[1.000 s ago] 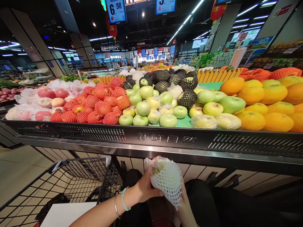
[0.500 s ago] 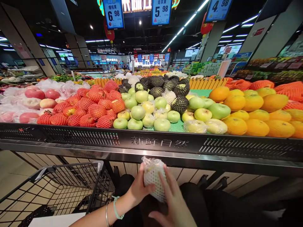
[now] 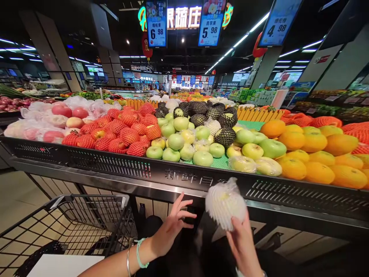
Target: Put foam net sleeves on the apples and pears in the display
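A pale fruit in a white foam net (image 3: 225,206), with clear plastic film bunched at its top, is gripped by my right hand (image 3: 241,240) from below and the right. It is held in front of the display's black rim (image 3: 100,159); the kind of fruit is hidden by the net. My left hand (image 3: 173,227), with a green band and a silver bangle at its wrist, is apart from the fruit, fingers spread, holding nothing. Beyond the rim lie green apples (image 3: 203,158), some wrapped in film.
A black wire shopping cart (image 3: 95,207) stands at the left with a white flat item (image 3: 63,265) in it. Red-netted fruit (image 3: 129,135), black-netted fruit (image 3: 198,107) and orange-yellow melons (image 3: 313,171) fill the sloped display. Price signs (image 3: 211,27) hang overhead.
The netted fruit was between both hands; my left hand has let go and opened. My right hand has carried the fruit up and to the right. The view has shifted slightly.
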Demonstrator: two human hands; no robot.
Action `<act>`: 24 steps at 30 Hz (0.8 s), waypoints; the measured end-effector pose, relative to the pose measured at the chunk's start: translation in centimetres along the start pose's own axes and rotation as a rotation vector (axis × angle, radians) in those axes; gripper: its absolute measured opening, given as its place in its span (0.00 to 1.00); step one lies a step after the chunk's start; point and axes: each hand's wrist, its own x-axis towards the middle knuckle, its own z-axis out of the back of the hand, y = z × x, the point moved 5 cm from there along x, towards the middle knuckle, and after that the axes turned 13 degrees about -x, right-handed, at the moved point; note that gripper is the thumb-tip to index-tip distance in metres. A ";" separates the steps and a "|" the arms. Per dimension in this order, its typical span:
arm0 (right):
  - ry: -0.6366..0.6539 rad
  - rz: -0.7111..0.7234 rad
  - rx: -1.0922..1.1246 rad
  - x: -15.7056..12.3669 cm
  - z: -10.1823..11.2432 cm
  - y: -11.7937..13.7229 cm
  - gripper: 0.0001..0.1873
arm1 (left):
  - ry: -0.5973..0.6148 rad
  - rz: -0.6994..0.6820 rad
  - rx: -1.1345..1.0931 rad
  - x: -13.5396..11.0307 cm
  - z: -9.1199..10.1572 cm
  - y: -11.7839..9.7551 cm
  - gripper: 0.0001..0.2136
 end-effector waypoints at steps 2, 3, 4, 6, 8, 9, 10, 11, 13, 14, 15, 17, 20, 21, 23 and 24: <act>-0.208 0.252 -0.192 3.0 0.8 4.1 0.43 | 0.001 -0.039 0.060 0.1 0.5 0.1 0.30; -0.274 0.359 -0.311 4.7 0.7 6.1 0.43 | -0.005 -0.043 0.083 0.1 0.8 0.3 0.29; -0.319 0.455 -0.399 6.5 0.3 7.8 0.41 | -0.010 -0.046 0.108 0.2 1.1 0.5 0.29; -0.327 0.611 -0.537 9.8 -0.9 10.2 0.37 | 0.014 -0.046 0.200 0.2 1.5 0.8 0.29; -0.271 0.692 -0.679 12.5 -2.4 11.0 0.34 | 0.091 -0.043 0.367 0.2 1.2 0.5 0.28; -0.235 0.708 -0.748 13.4 -2.9 10.8 0.34 | 0.145 -0.041 0.471 0.2 0.9 0.2 0.27; -0.209 0.713 -0.812 14.1 -3.4 10.5 0.34 | 0.200 -0.036 0.580 0.2 0.6 -0.1 0.26; -0.208 0.709 -0.873 14.4 -3.5 10.2 0.35 | 0.254 -0.032 0.685 0.3 0.3 -0.6 0.24; -0.286 0.697 -0.976 14.4 -3.4 9.6 0.37 | 0.350 -0.027 0.870 0.5 -0.3 -1.6 0.20; -0.333 0.702 -1.014 14.1 -3.2 9.5 0.39 | 0.385 -0.030 0.949 0.7 -0.3 -2.2 0.18; -0.354 0.721 -1.044 13.7 -3.2 9.5 0.39 | 0.405 -0.035 1.017 0.9 -0.2 -2.9 0.16; -0.313 0.799 -1.060 12.6 -3.2 9.5 0.35 | 0.369 -0.035 1.134 1.1 1.2 -4.5 0.14; -0.229 0.927 -0.928 9.7 -2.8 8.4 0.29 | 0.013 0.070 1.300 0.1 6.8 -7.5 0.13; -0.220 0.949 -0.850 8.5 -2.5 7.4 0.28 | -0.184 0.142 1.362 -1.1 9.5 -8.6 0.15; -0.144 0.949 -0.700 5.8 -1.9 3.9 0.24 | -0.443 0.219 1.437 -4.5 14.5 -10.2 0.19; -0.062 0.910 -0.644 4.5 -2.0 1.5 0.21 | -0.550 0.264 1.467 -6.6 16.8 -10.5 0.21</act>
